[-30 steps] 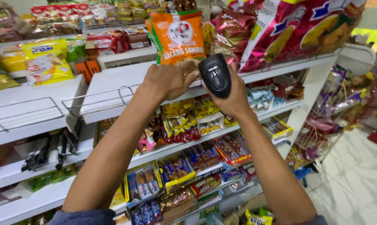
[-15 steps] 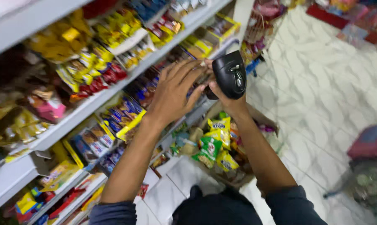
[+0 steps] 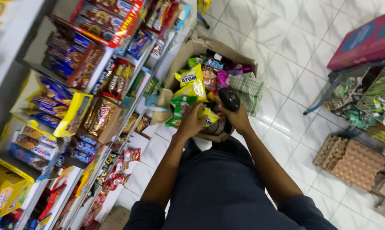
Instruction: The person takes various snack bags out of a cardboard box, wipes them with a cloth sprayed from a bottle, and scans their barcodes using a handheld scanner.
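Observation:
I look down at an open cardboard box [image 3: 188, 50] on the tiled floor, filled with several snack packets in yellow, green and pink. My right hand [image 3: 237, 117] holds a black handheld scanner [image 3: 229, 99] over the box's near edge. My left hand [image 3: 190, 121] reaches into the box and closes on a yellow and green snack packet [image 3: 210, 117] just below the scanner. My dark trousers fill the lower middle of the view.
Shelves [image 3: 79, 106] packed with boxed and bagged snacks run along the left. Stacked egg trays [image 3: 356, 164] sit on the floor at the right, with a rack of packets [image 3: 373, 100] and a red box [image 3: 367, 40] above them. White floor tiles [image 3: 294, 55] lie between.
My view has swung down from the upper shelves to the box on the floor. Both hands have dropped from the shelf to the box, the scanner still in the right hand.

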